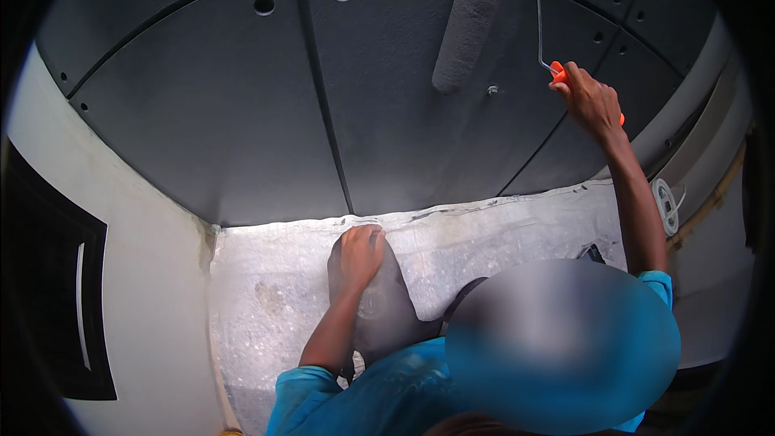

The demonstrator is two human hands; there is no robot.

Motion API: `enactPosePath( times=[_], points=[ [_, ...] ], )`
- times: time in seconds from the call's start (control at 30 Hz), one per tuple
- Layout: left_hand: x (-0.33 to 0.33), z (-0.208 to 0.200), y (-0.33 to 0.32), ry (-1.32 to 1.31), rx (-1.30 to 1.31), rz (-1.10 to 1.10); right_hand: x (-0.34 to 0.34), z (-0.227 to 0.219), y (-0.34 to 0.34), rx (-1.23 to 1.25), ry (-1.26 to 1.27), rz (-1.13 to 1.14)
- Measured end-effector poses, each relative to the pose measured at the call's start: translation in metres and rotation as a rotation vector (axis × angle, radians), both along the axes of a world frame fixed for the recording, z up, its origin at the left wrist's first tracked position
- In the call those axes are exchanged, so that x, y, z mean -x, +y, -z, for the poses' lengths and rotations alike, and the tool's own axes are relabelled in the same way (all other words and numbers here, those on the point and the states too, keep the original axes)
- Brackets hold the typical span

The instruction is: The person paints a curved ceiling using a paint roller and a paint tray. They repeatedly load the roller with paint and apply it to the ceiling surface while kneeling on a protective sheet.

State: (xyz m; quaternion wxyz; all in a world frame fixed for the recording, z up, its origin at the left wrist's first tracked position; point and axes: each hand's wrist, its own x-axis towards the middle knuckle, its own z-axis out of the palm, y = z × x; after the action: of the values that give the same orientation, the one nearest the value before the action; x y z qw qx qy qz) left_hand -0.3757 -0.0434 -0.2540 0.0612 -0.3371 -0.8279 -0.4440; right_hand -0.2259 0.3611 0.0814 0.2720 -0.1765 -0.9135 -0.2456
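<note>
A paint roller with a long dark grey sleeve, a bent metal frame and an orange handle is up against the dark grey panelled wall. My right hand is wrapped round its handle, the arm stretched up and to the right. The roller sleeve lies tilted, its upper end leaning right. My left hand rests on my bent knee and holds nothing. Its fingers drape over the top of the knee, partly hidden from view.
A pale, paint-specked sheet covers the floor along the wall's foot. At left stands a white side wall with a black framed panel. A white oval device sits at right. Grooves and round holes mark the grey wall.
</note>
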Motion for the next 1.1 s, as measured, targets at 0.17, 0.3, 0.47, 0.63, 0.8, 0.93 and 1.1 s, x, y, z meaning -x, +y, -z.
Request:
enactPosePath(
  times=[0.17,0.3,0.47,0.63,0.8,0.93,1.1],
  points=[
    [0.004,0.005,-0.001,-0.002,-0.021,0.005,0.050,-0.005,-0.040,0.036,-0.030,-0.049],
    [0.006,0.007,-0.004,-0.028,0.005,-0.004,0.105,-0.016,-0.095,0.017,-0.001,-0.172],
    [0.006,0.002,0.001,-0.048,0.022,-0.022,0.138,-0.030,-0.130,0.068,-0.045,-0.250],
    [0.006,0.003,-0.003,-0.018,0.011,-0.061,0.102,-0.026,-0.097,0.023,-0.018,-0.194],
    [0.006,0.006,0.000,-0.042,0.002,-0.038,0.064,-0.026,-0.063,-0.013,-0.011,-0.165],
    [0.009,0.015,0.005,-0.067,0.012,-0.014,0.105,-0.027,-0.104,-0.021,-0.021,-0.188],
    [0.008,0.011,0.014,-0.052,0.043,0.011,0.134,-0.028,-0.124,-0.052,0.033,-0.265]
  ],
)
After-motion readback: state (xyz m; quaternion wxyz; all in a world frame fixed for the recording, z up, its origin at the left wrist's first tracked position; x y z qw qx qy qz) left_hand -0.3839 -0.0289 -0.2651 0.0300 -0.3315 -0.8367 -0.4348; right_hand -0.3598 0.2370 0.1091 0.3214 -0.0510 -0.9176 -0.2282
